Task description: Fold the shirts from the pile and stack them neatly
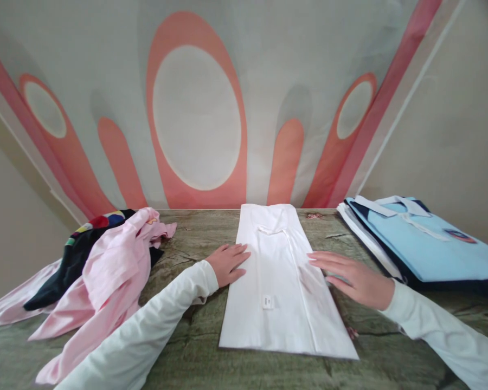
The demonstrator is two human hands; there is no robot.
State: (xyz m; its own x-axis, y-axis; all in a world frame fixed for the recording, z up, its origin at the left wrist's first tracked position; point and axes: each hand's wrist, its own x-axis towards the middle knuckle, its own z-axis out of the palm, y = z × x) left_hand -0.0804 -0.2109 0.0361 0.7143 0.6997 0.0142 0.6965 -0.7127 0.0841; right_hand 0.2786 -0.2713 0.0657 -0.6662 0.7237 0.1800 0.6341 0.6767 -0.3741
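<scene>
One folded white garment [278, 325] is lying at twelve o'clock on one wood-patterned table [191, 357]. The left hand [226, 265], fingers spread, is touching its nine-o'clock edge; the right hand [360, 281], fingers straight, its three-o'clock edge. One clothing heap [114, 265] is sitting at ten, one folded stack [425, 244] at two.

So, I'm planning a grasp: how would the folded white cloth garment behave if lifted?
The folded white cloth garment looks floppy, given its soft creases. It's probably light, lying thin and flat; its overlapping folds might open.
</scene>
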